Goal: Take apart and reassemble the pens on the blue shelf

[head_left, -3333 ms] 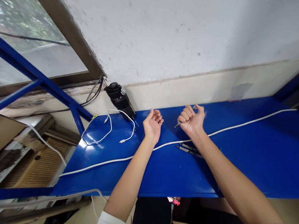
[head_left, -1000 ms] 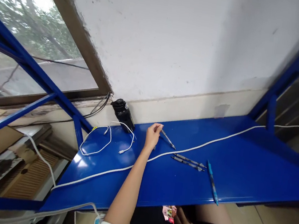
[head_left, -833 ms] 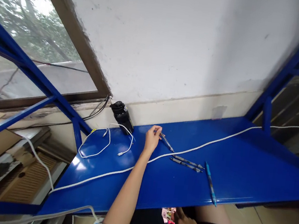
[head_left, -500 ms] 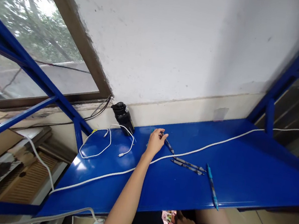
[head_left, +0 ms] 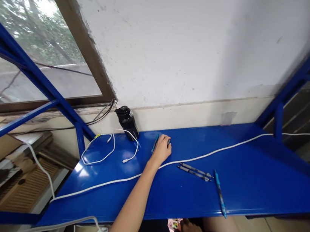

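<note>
At frame centre my left hand [head_left: 161,151] curls, its grip unclear, beside a slim blue pen [head_left: 155,143], light and apt to roll on the glossy blue bench [head_left: 248,189]; best pinched mid-barrel.

Left hand [head_left: 161,151] has room to slide right along the blue steel bench [head_left: 248,189], thick white cable [head_left: 195,154] in the way, two grey pens [head_left: 193,171] beyond, black bottle [head_left: 127,122] and white USB cable [head_left: 99,148] blocking leftward

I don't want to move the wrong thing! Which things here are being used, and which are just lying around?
Probably being used:
left hand
slim teal pen
two grey pens
blue pen

Probably just lying around:
black bottle
looped white cable
long white cable
</note>
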A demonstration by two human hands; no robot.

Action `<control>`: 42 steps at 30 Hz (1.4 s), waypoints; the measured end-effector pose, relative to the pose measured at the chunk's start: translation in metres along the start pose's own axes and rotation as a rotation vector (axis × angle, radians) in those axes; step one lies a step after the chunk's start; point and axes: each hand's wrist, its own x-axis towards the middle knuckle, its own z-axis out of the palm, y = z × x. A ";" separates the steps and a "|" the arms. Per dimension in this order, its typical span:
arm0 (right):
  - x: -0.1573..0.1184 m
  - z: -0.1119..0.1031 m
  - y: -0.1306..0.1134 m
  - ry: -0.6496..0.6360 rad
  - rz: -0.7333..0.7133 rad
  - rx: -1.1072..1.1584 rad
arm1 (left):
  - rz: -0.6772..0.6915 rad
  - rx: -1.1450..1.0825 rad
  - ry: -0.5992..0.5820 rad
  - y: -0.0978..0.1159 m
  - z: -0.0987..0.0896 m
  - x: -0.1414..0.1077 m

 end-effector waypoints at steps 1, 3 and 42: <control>-0.001 0.001 0.001 0.014 0.004 0.017 | 0.005 0.024 -0.004 0.001 -0.001 -0.001; -0.003 0.005 0.002 0.048 0.004 0.042 | 0.009 0.068 -0.008 0.003 -0.002 -0.004; 0.010 0.006 -0.006 0.023 0.050 0.015 | 0.128 0.455 -0.739 0.180 0.019 -0.068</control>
